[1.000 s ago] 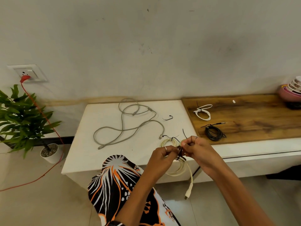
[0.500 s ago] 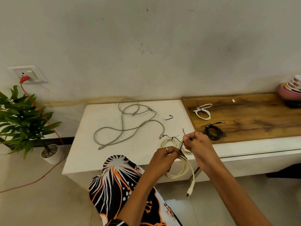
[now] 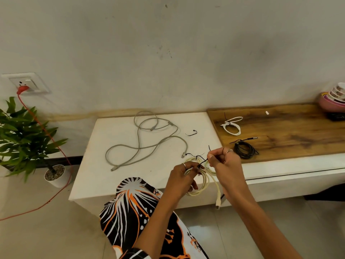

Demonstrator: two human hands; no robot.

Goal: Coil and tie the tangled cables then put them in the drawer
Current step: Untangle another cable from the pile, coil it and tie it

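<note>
A cream coiled cable (image 3: 204, 181) hangs in front of the white cabinet's edge, its plug (image 3: 217, 202) dangling below. My left hand (image 3: 183, 174) pinches the coil together with one end of a thin black tie (image 3: 203, 162). My right hand (image 3: 225, 162) holds the tie's other end, stretched up and to the right. A loose grey cable (image 3: 143, 141) sprawls uncoiled on the white top. On the wooden top lie a tied white coil (image 3: 232, 125) and a tied black coil (image 3: 244, 150). A spare black tie (image 3: 191, 133) rests near the grey cable.
The white cabinet (image 3: 115, 176) stands against the wall beside the wooden counter (image 3: 291, 131). Stacked bowls (image 3: 334, 99) sit at the far right. A potted plant (image 3: 22, 139) and an orange cord (image 3: 46, 131) from a wall socket (image 3: 24, 84) are at the left.
My hands have drawn apart, the right one rising to the right and pulling the black tie taut across the cream coil. The coil hangs a little lower.
</note>
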